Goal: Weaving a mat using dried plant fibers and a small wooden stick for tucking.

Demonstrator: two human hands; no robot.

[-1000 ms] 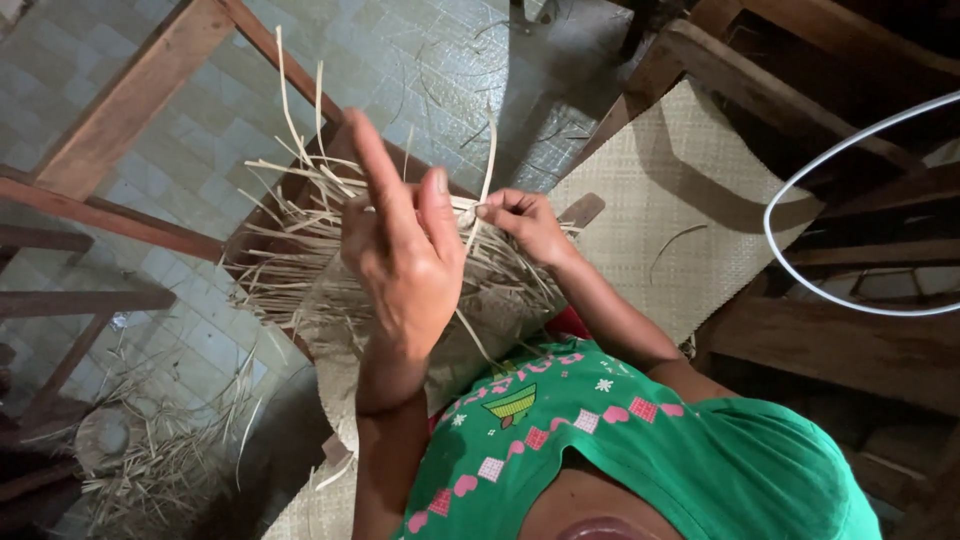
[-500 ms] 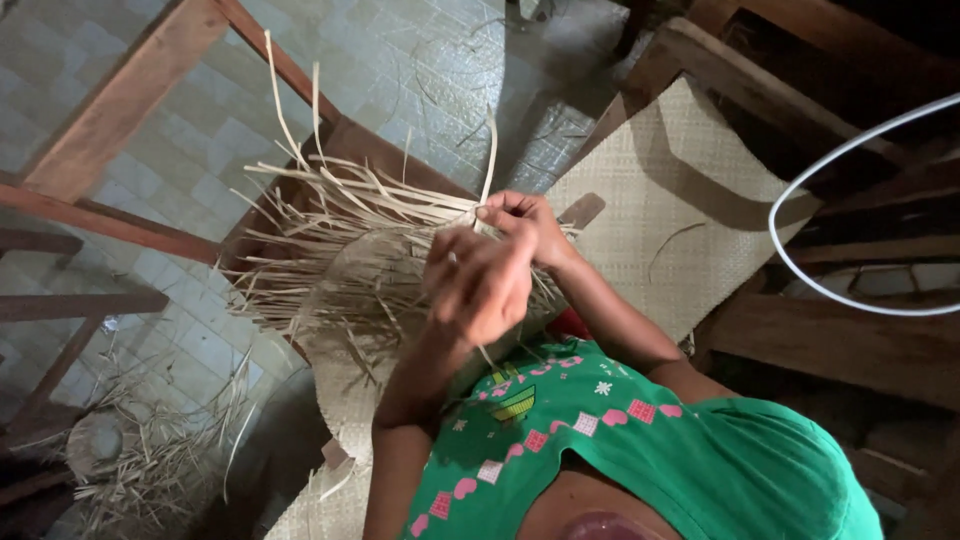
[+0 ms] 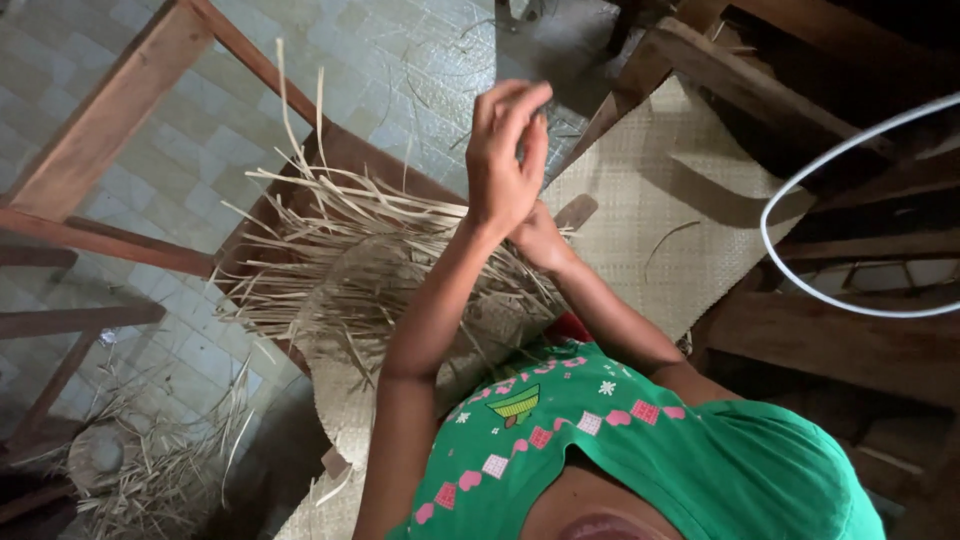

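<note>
Okay, your left hand (image 3: pixel 505 150) is raised at upper centre, fingers pinched together; right hand (image 3: pixel 538 238) grip can't tell. Loose straw strips (image 3: pixel 340 250) centre-left could slip, unravelling the weave if tension drops.

The left hand (image 3: pixel 505 150) has risen from the loose pale straw strips (image 3: pixel 360 250), fingers now pinched together above the right hand (image 3: pixel 540 235), which was previously covered.
</note>
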